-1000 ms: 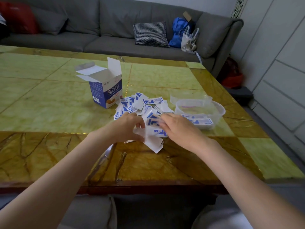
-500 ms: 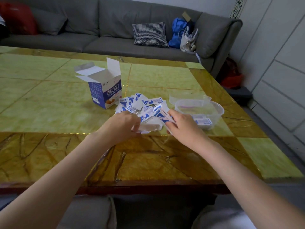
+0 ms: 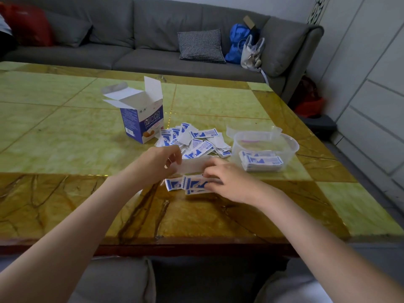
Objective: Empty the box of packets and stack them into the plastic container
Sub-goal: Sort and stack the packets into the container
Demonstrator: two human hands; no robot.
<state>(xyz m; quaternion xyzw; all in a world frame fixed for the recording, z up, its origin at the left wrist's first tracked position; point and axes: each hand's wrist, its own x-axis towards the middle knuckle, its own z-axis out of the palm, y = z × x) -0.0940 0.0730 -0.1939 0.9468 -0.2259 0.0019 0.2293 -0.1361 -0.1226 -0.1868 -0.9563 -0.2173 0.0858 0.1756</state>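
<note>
- Both hands hold 1 bundle of packets (image 3: 192,165) between them, white backs up, just above the table (image 3: 65,132).
- Left hand (image 3: 156,159) grips the bundle's left end, fingers curled over the top edge.
- Right hand (image 3: 227,179) pinches the right end with thumb and fingertips; its other fingers curl down toward the few packets lying under it.
- Those loose packets (image 3: 185,184) lie flat on the brown border of the table, blue print up, partly hidden by the right hand.
- Beyond the hands a scattered pile (image 3: 196,139) of packets lies on the green panel, some print up, some showing white backs, overlapping each other.
- Box (image 3: 142,121) stands upright just left of the pile, top flaps open, blue and white with printed text; whether anything is inside cannot be seen.
- Container (image 3: 265,147), clear plastic and round-rimmed, sits right of the pile, near the right hand but not touching it.
- Inside the container a flat stack (image 3: 261,162) of packets lies against the near wall, print up.
- A clear lid (image 3: 251,129) lies just behind the container, touching or nearly touching its far rim.
- Grey sofa (image 3: 153,40) runs along the far side of the table, with a checked cushion (image 3: 200,45), a blue bag (image 3: 237,43) and a clear plastic bag (image 3: 251,53) on it, and a red cushion (image 3: 28,25) at the far left.
- Both forearms are bare and reach in from the lower edge of the view.
</note>
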